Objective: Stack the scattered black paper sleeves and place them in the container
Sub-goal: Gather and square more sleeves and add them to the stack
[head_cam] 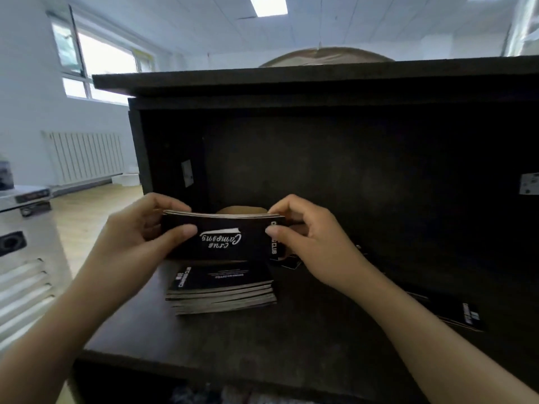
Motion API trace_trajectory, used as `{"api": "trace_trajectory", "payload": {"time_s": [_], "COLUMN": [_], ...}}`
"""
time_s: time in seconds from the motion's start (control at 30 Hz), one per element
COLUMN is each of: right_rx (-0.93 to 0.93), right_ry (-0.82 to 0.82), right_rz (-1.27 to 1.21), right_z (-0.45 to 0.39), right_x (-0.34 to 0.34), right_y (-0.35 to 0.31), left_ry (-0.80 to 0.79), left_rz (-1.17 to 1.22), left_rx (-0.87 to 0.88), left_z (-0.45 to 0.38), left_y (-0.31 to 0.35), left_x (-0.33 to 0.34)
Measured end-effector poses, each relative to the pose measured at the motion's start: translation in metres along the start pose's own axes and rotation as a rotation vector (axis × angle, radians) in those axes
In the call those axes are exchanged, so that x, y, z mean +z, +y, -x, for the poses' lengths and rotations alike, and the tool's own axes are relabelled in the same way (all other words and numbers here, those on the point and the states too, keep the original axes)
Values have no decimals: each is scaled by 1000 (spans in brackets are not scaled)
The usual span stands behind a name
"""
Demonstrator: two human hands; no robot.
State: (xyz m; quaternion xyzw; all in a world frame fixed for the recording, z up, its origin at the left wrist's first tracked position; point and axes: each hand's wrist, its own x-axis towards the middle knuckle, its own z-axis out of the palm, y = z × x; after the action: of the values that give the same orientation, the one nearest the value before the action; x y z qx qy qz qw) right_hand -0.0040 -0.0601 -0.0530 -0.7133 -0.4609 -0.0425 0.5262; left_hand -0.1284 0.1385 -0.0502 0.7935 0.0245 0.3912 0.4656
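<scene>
The bundle of flat black paper sleeves I hold in mid-frame shows white script upside down; it looks like "Camping", with a second word under it I cannot make out. White capitals ending in "CLUB" run along its right edge. The printing on the stacked black paper sleeves below and the loose black sleeve at lower right is too blurred to read.

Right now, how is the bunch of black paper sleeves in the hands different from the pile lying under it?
The held bunch is up in the air, gripped at its ends by the left hand and right hand; the lower pile rests on the dark shelf, untouched. The held bunch stands on edge, its printed face towards the camera; the lower pile lies flat. The held bunch looks thinner. Both are black with white lettering.
</scene>
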Motion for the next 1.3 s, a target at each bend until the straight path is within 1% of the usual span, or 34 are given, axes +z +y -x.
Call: {"api": "trace_trajectory", "payload": {"time_s": [0.1,0.17,0.23,0.3,0.4,0.47,0.57,0.63,0.7,0.77,0.8,0.83,0.9,0.97,1.0,1.07,1.13,1.2,1.3], "right_rx": [112,212,297,319,296,293,283,263,241,252,293,366,582,783,843,836,712,615,533], "right_ry": [34,58,74,83,90,87,94,128,173,180,149,95,-28,-89,-101,-124,-100,-49,-50], "right_rz": [-44,-3,54,143,364,453,500,532,562,634,706,793,939,967,951,890,802,726,688], "right_z": [-16,-22,-24,-21,-12,-6,-2,1,7,20,30,41,65,90,102,124,141,152,158], "right_x": [17,28,37,46,59,65,67,60,41,14,-2,-19,-55,-88,-102,-123,-135,-140,-137], "right_y": [9,19,31,40,52,56,55,48,39,34,34,36,39,45,48,55,62,67,75], "left_ry": [102,117,101,73,62,78,95,137,179,169,126,44,-200,-427,-505,-591,-633,-651,-644], "left_rz": [57,33,-53,-199,-382,-376,-338,-429,-498,-489,-468,-449,-430,-402,-375,-316,-307,-339,-342], "left_rx": [-179,-299,-364,-378,-346,-324,-284,-182,-44,100,165,221,293,325,320,285,234,205,164], "left_z": [-3,-4,-5,-5,0,3,5,5,7,12,15,19,29,37,41,48,53,55,55], "left_y": [-14,-25,-38,-54,-69,-77,-84,-81,-69,-47,-35,-24,-6,1,2,3,2,0,-3], "left_x": [-1,4,9,14,25,31,35,35,37,46,54,64,91,124,140,171,192,202,200]}}
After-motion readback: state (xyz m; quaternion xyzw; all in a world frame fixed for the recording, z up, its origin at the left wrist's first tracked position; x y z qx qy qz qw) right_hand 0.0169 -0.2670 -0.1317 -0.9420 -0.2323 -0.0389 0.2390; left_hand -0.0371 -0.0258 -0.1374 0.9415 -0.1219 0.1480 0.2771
